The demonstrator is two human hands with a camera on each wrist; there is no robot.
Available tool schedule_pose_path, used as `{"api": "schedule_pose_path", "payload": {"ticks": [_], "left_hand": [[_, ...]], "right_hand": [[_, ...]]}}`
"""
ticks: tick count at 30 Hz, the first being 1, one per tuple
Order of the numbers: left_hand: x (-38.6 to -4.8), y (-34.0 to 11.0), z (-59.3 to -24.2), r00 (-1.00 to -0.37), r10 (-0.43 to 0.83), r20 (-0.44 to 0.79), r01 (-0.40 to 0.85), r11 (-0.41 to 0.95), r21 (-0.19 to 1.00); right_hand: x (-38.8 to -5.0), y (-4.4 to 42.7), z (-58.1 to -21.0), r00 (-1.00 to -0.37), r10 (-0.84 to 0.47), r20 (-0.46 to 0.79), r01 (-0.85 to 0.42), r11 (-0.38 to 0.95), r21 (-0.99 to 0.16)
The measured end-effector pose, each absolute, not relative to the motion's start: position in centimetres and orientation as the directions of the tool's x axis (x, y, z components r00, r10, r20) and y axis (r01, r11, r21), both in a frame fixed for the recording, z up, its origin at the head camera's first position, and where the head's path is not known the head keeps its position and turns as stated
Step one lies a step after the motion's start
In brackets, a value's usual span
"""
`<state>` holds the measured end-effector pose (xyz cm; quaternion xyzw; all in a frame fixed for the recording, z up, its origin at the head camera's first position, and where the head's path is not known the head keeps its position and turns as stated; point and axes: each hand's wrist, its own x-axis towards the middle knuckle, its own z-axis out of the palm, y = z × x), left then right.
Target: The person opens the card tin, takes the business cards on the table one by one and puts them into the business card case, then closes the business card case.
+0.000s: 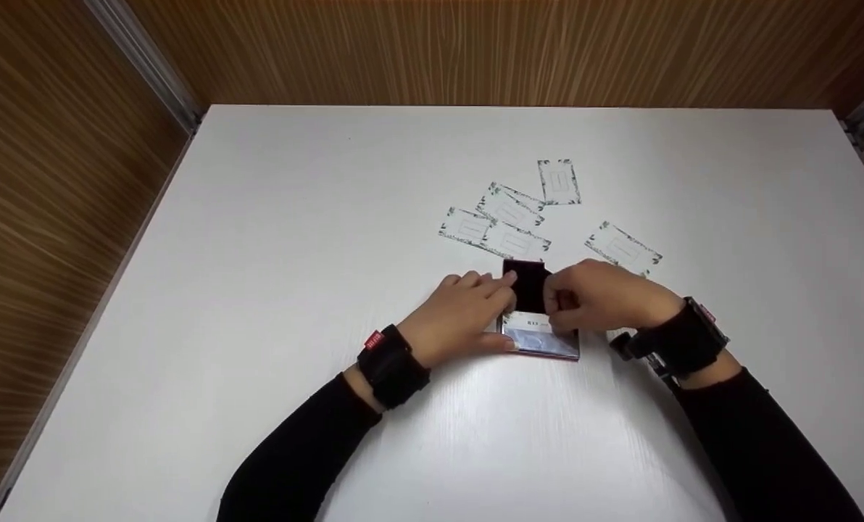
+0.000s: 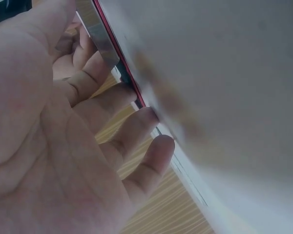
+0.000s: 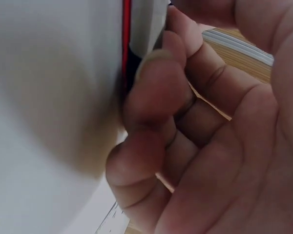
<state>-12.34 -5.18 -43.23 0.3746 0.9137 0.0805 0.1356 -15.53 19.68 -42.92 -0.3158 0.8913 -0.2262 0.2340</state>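
Note:
A small card holder [image 1: 525,283] lies on the white table between the two hands, with a black upper part and thin red edges. In its lower half sits a white printed card [image 1: 525,322], partly behind a clear, shiny pocket [image 1: 544,344]. The left hand [image 1: 457,315] rests along the holder's left side, fingers extended over the upper part and thumb at the pocket's corner. Curled fingers of the right hand [image 1: 599,296] pinch the card at its right side. In the right wrist view, the right fingertips [image 3: 156,85] hide much of the holder's edge.
Beyond the hands lie several white cards with leafy borders: overlapping cards [image 1: 512,206], an upright card [image 1: 559,181] farther back, and a card [image 1: 622,246] by the right hand. Wood-grain panels [image 1: 475,54] wall the table's back and left. Both wrists wear black straps [image 1: 392,366].

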Motion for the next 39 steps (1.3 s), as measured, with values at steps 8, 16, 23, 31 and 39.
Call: {"api": "schedule_pose_path", "payload": {"ticks": [8, 16, 23, 31, 39], "left_hand": [[-12.5, -5.3, -42.9, -0.681, 0.711, -0.174, 0.663, 0.7, 0.265], [-12.4, -5.3, -43.0, -0.684, 0.708, -0.176, 0.658, 0.703, 0.27], [-12.5, -5.2, -43.1, -0.683, 0.709, -0.175, 0.658, 0.702, 0.273], [-12.3, -5.1, -43.3, -0.684, 0.705, -0.185, 0.654, 0.706, 0.273], [-12.2, -5.1, -43.3, -0.683, 0.71, -0.175, 0.661, 0.702, 0.265]], "right_hand": [[-15.7, 19.6, -42.7, -0.677, -0.694, -0.244, -0.492, 0.674, -0.551], [-16.5, 20.1, -43.0, -0.78, -0.621, -0.074, -0.508, 0.698, -0.505], [-17.1, 21.4, -42.7, -0.865, -0.5, 0.027, -0.465, 0.781, -0.417], [-17.3, 23.3, -42.3, -0.928, -0.373, 0.007, -0.348, 0.859, -0.376], [-17.1, 24.3, -41.9, -0.91, -0.334, -0.245, -0.256, 0.919, -0.301]]}}
